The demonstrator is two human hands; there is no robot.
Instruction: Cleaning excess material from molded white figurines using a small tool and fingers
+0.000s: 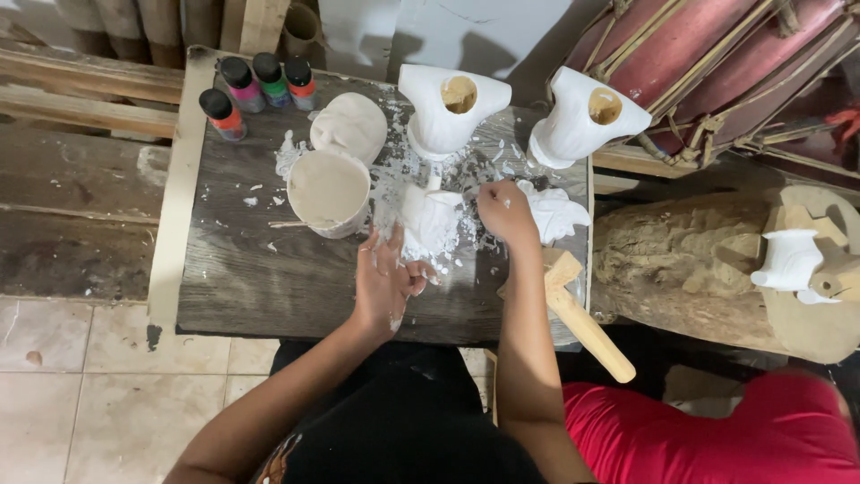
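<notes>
Plaster piece (pixel 428 220) between left hand (pixel 383 285), right hand (pixel 504 211).

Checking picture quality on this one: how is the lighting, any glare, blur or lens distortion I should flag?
Head view: soft, even indoor light; the white casts throw faint shadows on the wall behind. Mild sheen on the plastic sheet over the dark wooden board, no harsh glare. Left hand and right hand look slightly soft; the paint bottles are sharp. Straight edges bow a little toward the corners.
</notes>
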